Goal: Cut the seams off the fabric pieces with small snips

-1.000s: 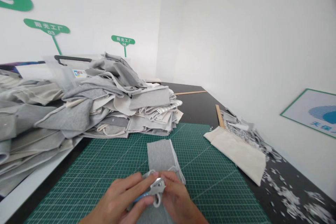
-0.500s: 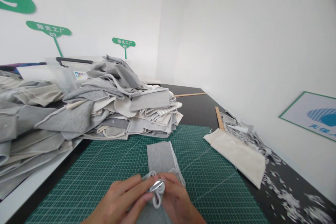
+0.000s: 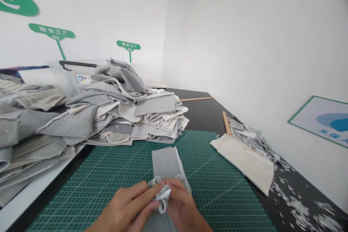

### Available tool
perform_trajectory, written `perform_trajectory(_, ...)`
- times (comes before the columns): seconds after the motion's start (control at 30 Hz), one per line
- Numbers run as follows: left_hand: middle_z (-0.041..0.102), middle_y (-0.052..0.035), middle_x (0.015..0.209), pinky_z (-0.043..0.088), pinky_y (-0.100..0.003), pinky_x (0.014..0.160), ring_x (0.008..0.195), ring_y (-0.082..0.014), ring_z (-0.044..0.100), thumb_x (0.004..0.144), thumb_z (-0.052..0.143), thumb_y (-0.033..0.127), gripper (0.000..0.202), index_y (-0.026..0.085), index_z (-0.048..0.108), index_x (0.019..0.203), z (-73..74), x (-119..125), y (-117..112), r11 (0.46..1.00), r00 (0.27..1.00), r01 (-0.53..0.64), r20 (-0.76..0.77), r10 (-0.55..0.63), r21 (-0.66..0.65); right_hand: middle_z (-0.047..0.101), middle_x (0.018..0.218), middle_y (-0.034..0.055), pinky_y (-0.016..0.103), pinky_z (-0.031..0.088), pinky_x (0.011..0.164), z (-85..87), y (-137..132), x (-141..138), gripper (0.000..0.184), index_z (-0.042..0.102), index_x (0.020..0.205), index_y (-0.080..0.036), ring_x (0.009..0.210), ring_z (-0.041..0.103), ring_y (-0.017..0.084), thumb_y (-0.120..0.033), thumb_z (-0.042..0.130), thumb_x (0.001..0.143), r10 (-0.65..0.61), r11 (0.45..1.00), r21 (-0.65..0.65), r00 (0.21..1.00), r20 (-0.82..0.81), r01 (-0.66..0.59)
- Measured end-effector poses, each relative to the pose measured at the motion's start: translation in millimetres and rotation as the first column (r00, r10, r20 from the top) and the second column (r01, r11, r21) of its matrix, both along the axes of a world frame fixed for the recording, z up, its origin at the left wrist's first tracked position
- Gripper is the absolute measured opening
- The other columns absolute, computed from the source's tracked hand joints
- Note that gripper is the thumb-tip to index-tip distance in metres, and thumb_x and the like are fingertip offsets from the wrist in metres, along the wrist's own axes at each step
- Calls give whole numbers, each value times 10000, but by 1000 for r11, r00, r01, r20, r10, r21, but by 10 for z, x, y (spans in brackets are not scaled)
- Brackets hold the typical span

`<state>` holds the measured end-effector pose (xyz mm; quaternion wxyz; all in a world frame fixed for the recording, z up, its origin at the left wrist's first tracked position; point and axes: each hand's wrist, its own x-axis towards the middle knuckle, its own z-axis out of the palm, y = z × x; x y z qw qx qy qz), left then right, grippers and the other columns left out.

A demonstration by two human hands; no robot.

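Head view: your left hand (image 3: 123, 203) and right hand (image 3: 182, 206) pressed close together, pinching a shiny silver piece (image 3: 163, 193) and a pale fabric loop (image 3: 162, 206) over a grey jersey strip (image 3: 165, 163) on the green cutting mat (image 3: 217, 192). Blue handle seen earlier now out of sight. Stacked grey-cream fabric offcuts (image 3: 141, 116) sit ahead-left, well apart from your hands; cream canvas piece (image 3: 243, 161), shredded scraps (image 3: 299, 210) right.

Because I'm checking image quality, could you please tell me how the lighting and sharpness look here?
In the head view, the light is soft and even, without hard shadows on the green cutting mat; the wide lens skews the wall poster; the left hand and right hand look slightly soft.
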<state>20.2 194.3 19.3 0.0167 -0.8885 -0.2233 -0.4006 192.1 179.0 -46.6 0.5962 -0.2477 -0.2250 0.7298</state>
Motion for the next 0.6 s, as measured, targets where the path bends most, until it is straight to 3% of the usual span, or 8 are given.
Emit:
perform_trajectory(0.07, 690, -16, 783, 533, -142, 610, 683, -81, 667, 997, 414, 211, 323, 190, 570, 1279, -22, -5, 0, 1000, 1000, -6, 15, 6, -13, 691, 706, 28, 276, 415, 704, 6, -2, 5, 237, 753, 752, -159, 695, 583, 144, -314, 864, 612, 5, 1000, -1, 1000, 5, -5)
perform_trajectory(0.23, 729, -34, 962, 563, -143, 730, 849, -116, 703, 960, 511, 316, 337, 224, 596, 1274, -91, -38, 6, 997, 998, -64, 29, 63, 30, 703, 733, 42, 296, 422, 734, 8, -3, 7, 246, 756, 765, -165, 732, 599, 164, -330, 860, 615, -2, 1000, 8, 1000, 13, 1)
perform_trajectory(0.43, 731, -29, 943, 570, -144, 716, 811, -112, 710, 962, 505, 287, 335, 257, 592, 1284, -98, -48, 3, 997, 996, -77, 53, 76, 23, 705, 726, 42, 290, 424, 718, 31, -3, -8, 243, 756, 752, -162, 715, 600, 158, -330, 862, 613, 8, 1000, 9, 1000, 9, -8)
perform_trajectory(0.6, 723, -42, 906, 563, -144, 678, 781, -109, 702, 977, 468, 256, 339, 208, 574, 1295, -66, -31, 6, 1000, 999, -28, 24, 28, -2, 726, 753, 51, 288, 432, 717, 28, -4, -10, 251, 761, 760, -163, 737, 616, 165, -330, 867, 605, -12, 1000, 5, 1000, 12, 12)
